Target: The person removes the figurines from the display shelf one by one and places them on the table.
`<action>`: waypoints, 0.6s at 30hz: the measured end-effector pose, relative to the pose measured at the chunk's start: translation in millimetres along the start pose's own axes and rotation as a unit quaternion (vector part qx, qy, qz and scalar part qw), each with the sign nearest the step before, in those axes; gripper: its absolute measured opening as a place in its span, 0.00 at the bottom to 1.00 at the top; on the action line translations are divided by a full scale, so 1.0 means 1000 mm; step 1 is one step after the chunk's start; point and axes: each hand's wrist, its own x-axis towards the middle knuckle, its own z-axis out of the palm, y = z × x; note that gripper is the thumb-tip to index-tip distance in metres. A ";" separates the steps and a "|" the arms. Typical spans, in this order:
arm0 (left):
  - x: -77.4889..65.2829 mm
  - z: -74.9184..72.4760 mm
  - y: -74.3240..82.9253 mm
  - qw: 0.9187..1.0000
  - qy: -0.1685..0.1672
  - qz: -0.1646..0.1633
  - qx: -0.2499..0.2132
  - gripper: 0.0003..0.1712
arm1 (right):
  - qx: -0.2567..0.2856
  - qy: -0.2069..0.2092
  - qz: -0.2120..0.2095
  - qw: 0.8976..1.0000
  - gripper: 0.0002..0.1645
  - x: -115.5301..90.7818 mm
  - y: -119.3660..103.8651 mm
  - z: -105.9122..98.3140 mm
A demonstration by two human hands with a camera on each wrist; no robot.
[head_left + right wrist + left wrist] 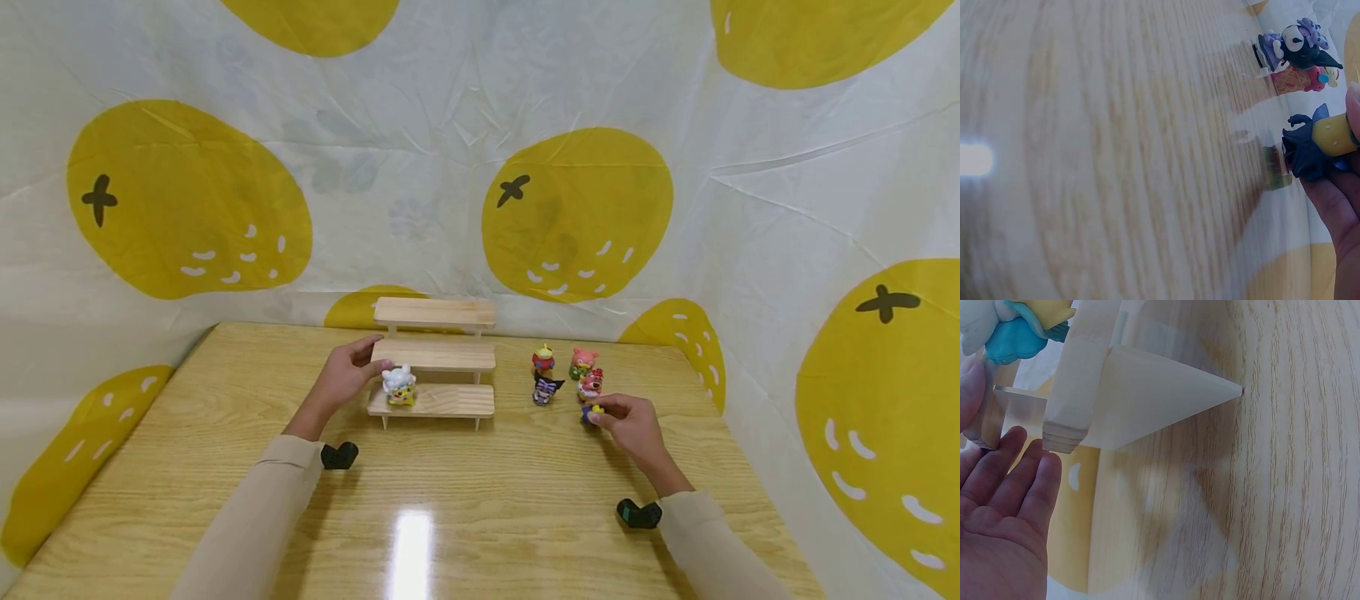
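Observation:
A three-tier wooden shelf (442, 356) stands on the table. My left hand (347, 382) grips the left end of its middle tier, thumb at the front and fingers around the edge. On the bottom tier, near that thumb, sits a figurine with a fluffy white top (398, 383); the left wrist view catches its turquoise and yellow parts. Over at the right, my right hand (632, 427) pinches a small figurine in dark blue and yellow (1332, 135) between thumb and fingers. It is held close over the table, and the fingers partly hide it.
Beyond the right hand stand several figurines: a red and white one (591, 384), a pink one (582, 362), a purple and black one (545, 388) and a yellow-headed one (543, 358). A patterned cloth (405, 208) encloses the wooden table (510, 508) behind and at the sides.

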 end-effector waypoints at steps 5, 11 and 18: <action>0.000 0.000 -0.001 1.000 0.001 -0.002 -0.002 0.42 | -0.003 0.003 -0.001 1.000 0.13 0.000 -0.001 0.001; 0.000 0.000 -0.002 1.000 -0.001 -0.003 -0.004 0.42 | -0.002 0.000 -0.001 1.000 0.14 0.000 0.000 0.002; 0.001 0.000 -0.001 1.000 0.000 -0.005 -0.007 0.42 | -0.009 0.002 -0.008 1.000 0.14 -0.001 0.002 0.004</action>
